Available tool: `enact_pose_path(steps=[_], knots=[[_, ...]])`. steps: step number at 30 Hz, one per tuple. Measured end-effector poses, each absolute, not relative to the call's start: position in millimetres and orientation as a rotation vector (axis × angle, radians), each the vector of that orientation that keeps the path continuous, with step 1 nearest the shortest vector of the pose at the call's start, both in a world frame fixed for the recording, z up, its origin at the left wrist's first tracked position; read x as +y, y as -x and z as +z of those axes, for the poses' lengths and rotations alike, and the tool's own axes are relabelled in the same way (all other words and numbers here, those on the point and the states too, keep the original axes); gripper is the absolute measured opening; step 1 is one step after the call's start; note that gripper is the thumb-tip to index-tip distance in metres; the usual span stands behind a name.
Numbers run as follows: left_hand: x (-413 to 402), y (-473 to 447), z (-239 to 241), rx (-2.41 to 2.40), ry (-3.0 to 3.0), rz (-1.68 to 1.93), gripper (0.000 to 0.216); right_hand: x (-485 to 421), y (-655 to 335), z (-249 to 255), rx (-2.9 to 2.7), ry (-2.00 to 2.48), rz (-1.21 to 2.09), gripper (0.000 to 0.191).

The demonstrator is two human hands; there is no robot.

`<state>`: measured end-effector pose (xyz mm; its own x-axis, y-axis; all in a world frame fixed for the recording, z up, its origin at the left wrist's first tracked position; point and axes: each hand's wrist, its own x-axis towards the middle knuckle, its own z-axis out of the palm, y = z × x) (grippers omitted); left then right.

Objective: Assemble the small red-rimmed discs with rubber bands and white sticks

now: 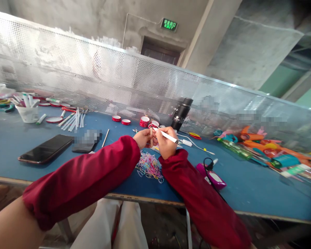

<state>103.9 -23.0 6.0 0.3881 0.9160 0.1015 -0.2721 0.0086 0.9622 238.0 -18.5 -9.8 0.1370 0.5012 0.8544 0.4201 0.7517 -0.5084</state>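
My right hand (168, 147) is closed around a white marker pen (170, 135), its dark end pointing right. Opposite it, my left hand (142, 139) pinches a small flat tan strip (151, 137), which looks like a wooden stick. The pen's other end is close to the strip; whether they touch is unclear. Below both hands lies a loose pile of thin colourful elastic bands (149, 165) on the blue table (114, 173). Just behind the hands are red-and-white tape rolls (144, 121), one partly hidden by my right hand.
A black bottle (181, 114) stands by the perforated metal screen (114, 76). To the left are a phone (48, 148), white sticks (74, 121) and a cup (28, 114) of pens. A purple device (211, 176) with a cable and a colourful heap (272, 148) lie right.
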Motion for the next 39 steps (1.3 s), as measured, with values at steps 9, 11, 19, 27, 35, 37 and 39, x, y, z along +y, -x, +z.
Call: enact_pose_path(steps=[9, 11, 19, 27, 35, 37, 39], knots=[[-25.9, -103.2, 8.4, 0.700, -1.229, 1.039, 0.010, -18.4, -238.6, -9.7, -1.474, 0.789, 0.065, 0.018], [-25.0, -102.9, 7.4, 0.682, -1.235, 1.034, 0.012, -18.8, -238.2, -9.2, -1.471, 0.784, 0.069, 0.018], [-20.9, -103.2, 2.5, 0.642, -1.245, 1.019, 0.021, -20.9, -235.5, -6.9, -1.463, 0.750, 0.097, 0.016], [-18.9, -103.5, 1.8, 0.660, -1.239, 1.020, 0.019, -21.0, -236.4, -6.8, -1.471, 0.769, 0.067, 0.018], [-18.8, -101.7, 2.9, 0.676, -1.252, 1.022, 0.010, -19.8, -238.0, -8.8, -1.498, 0.790, 0.076, 0.020], [-18.7, -101.5, 3.6, 0.685, -1.247, 1.020, 0.013, -20.1, -238.1, -8.8, -1.502, 0.791, 0.066, 0.020], [-19.1, -101.4, 4.6, 0.708, -1.251, 1.015, 0.017, -20.0, -238.3, -8.9, -1.504, 0.793, 0.059, 0.020]])
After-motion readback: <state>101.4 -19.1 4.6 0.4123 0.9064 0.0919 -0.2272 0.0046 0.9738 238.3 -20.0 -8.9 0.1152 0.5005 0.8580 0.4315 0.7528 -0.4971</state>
